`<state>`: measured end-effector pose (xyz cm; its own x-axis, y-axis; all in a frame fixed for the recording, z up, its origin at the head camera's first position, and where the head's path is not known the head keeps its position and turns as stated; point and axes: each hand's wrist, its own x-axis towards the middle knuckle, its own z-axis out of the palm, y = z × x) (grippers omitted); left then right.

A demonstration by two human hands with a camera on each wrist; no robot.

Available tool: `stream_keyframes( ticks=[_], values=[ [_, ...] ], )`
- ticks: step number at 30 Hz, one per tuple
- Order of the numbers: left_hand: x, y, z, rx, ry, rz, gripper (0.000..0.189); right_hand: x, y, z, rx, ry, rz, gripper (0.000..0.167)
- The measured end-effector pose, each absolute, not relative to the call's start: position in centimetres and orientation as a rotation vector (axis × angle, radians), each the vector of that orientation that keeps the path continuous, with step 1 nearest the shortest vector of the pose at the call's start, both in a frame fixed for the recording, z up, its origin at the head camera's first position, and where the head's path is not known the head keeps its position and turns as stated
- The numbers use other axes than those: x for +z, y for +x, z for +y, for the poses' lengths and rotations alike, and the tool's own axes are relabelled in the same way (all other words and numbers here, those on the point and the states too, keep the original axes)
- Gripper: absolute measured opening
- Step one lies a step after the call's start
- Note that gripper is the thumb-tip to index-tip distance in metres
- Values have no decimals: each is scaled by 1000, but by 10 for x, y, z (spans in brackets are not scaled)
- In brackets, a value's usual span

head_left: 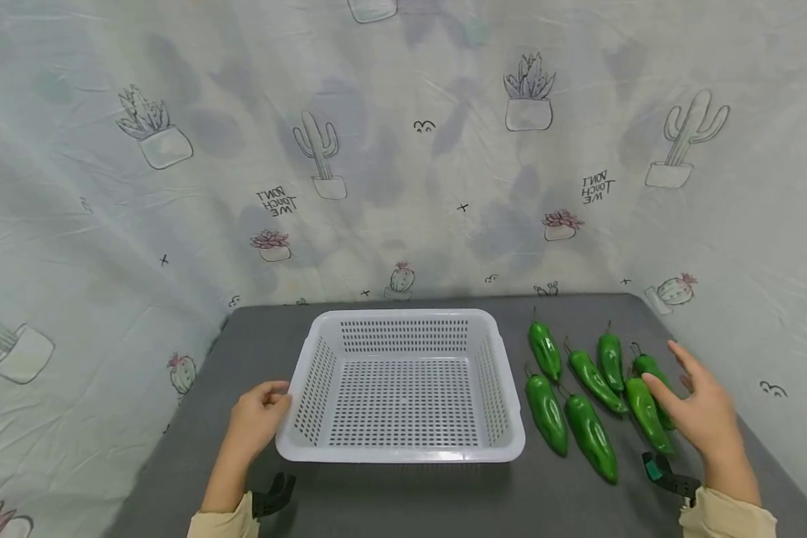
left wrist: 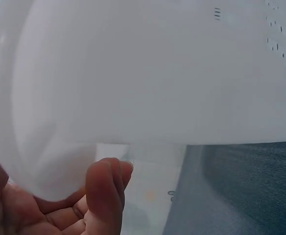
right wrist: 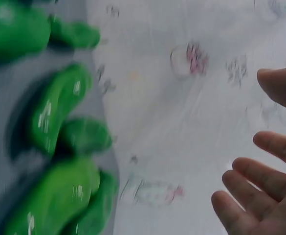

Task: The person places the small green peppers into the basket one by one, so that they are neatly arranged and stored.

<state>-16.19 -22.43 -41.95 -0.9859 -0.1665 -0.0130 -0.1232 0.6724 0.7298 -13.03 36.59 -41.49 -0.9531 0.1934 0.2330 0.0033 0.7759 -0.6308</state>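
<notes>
A white perforated plastic basket [head_left: 403, 453] sits on the grey table. My left hand [head_left: 258, 418] holds the left side of its rim. In the left wrist view, curled fingers [left wrist: 106, 191] show by the edge of the white basket wall [left wrist: 133, 73], which hides part of the hand. My right hand [head_left: 706, 415] is at the right, with thumb and fingers spread and nothing held. It is nearest to a light green pepper [head_left: 648, 415] and a darker pepper [head_left: 651, 368] partly behind it. In the right wrist view the hand [right wrist: 265, 196] is apart from the peppers [right wrist: 59, 110].
Several more green peppers, among them one long pepper [head_left: 592, 437] in front and another pepper [head_left: 545, 351] at the back, lie between the basket and my right hand. A printed cactus-pattern sheet [head_left: 403, 187] rises behind the grey table [head_left: 376, 504] and along its sides.
</notes>
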Motion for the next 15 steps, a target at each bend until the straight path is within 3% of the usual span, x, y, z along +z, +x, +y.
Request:
stream_keyframes(
  ticks=[15],
  values=[
    [-423,-166,-227,-1315,248,-2819,36,-442,-127,412,959,-233,-2776,72]
  ],
)
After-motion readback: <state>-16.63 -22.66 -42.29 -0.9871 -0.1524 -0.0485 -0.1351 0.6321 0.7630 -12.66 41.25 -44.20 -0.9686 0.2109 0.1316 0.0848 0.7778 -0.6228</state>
